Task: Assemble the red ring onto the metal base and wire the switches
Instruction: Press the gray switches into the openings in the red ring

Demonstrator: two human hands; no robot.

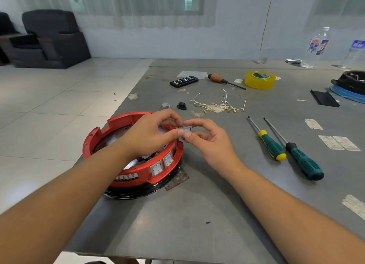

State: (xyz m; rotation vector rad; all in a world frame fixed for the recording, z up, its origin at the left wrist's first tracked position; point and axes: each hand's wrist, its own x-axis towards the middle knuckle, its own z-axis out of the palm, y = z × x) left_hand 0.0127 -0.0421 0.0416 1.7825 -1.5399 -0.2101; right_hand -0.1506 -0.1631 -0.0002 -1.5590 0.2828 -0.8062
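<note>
The person stands at the near edge of the grey metal table (197, 214), both forearms reaching forward. The red ring (136, 171) already sits on the metal base (138, 192), close to the table's left edge, and two white rocker switches (162, 165) are fitted side by side in its front wall. Just above the ring's right rim the two hands meet around a third rocker switch (186, 130). The left hand (150, 135) pinches it with thumb and fingertips from the left, and the right hand (205, 139) pinches it from the right with curled fingers, so both are clamped on the same small part; I think they hold it this way to turn it to the correct direction before it is pushed into the next opening. To the right lie two green-handled screwdrivers (286, 149), parallel and within easy reach. Farther back a grey switch (165, 105) and a black socket (181, 105) wait beside a loose bundle of white wires with brass terminals (219, 104), probably prepared for the wiring step. Beyond them are a black bit case (184, 81), a wooden-handled screwdriver (223, 80) and a yellow tape roll (260, 79). At the far right stand two plastic bottles (318, 46).
</note>
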